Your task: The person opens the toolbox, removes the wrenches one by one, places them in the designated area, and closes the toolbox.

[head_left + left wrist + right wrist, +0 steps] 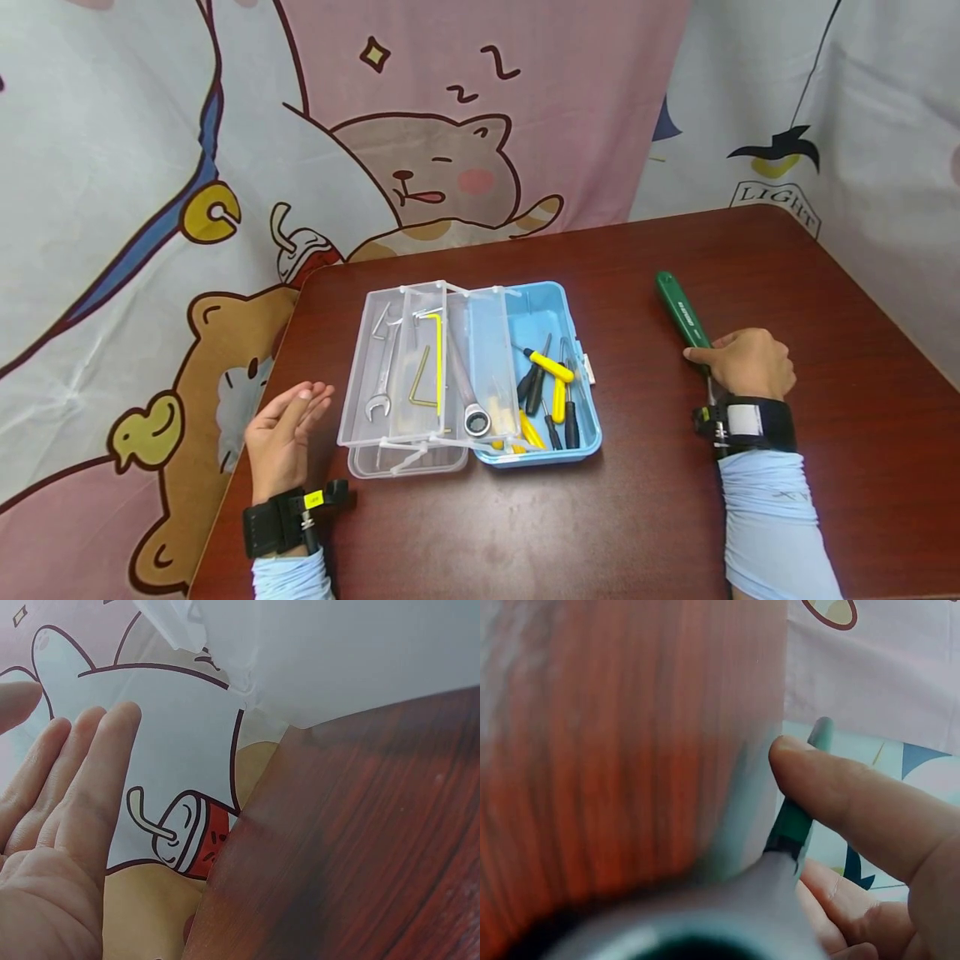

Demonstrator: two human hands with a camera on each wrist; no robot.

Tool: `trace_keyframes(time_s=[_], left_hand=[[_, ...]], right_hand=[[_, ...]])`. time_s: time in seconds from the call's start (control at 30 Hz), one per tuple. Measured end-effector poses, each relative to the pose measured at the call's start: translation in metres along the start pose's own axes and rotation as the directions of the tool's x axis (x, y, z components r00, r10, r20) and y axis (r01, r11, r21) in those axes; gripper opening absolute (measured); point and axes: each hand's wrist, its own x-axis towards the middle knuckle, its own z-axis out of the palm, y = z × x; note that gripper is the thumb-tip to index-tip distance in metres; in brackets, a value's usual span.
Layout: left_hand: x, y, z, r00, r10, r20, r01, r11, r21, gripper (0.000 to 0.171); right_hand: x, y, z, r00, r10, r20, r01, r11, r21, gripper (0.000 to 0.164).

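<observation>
In the head view my right hand (746, 364) holds a green-handled wrench (681, 310) at the right side of the table. The thumb lies across the handle near its metal neck, with fingers behind it in the right wrist view. There the wrench's metal head (780, 892) is large and blurred. My left hand (281, 433) holds nothing, palm turned up and fingers fairly straight, just left of the toolbox. Its blue base (536, 296) carries several yellow and black screwdrivers (551, 367). Clear trays (360, 367) fold out leftward, bearing an open-end wrench (381, 392), a ratchet wrench (472, 408) and hex keys (439, 358).
The brown table (630, 517) runs under everything, its left edge close to my left hand. Behind it hangs a cartoon-printed cloth (585, 100), which also covers the right side.
</observation>
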Motion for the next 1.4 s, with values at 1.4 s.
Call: trace_keyframes(time_s=[1.4], left_hand=[[-0.002, 0.005, -0.001, 1.000, -0.017, -0.018, 0.018, 0.999, 0.042, 0.033]], right_hand=[[0.003, 0.012, -0.007, 0.997, 0.034, 0.071, -0.035, 0.999, 0.005, 0.065]])
